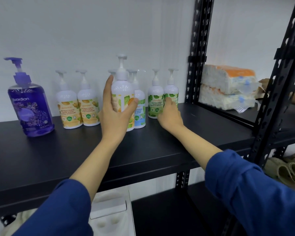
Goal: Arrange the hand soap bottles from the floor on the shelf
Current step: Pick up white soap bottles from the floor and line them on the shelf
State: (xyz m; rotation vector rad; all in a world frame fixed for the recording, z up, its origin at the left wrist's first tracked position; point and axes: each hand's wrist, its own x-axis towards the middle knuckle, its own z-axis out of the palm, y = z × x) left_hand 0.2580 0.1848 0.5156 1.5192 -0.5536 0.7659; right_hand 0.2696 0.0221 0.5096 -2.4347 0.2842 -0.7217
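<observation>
The left hand [117, 114] has its grip wrapped around a white pump bottle [122, 92] at the shelf's [92, 150] centre. At its 3 o'clock the right hand [169, 113] clasps a green-label bottle [171, 90] — the last of the row. A purple soap bottle [30, 106] stands at 9 o'clock.

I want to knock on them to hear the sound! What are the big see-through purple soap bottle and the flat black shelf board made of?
The big see-through purple soap bottle looks like clear glossy plastic: light glints on its shoulder and the liquid shows through. The flat black shelf board looks matte, with a thin folded front edge, so probably painted metal, though coated wood is possible.
</observation>
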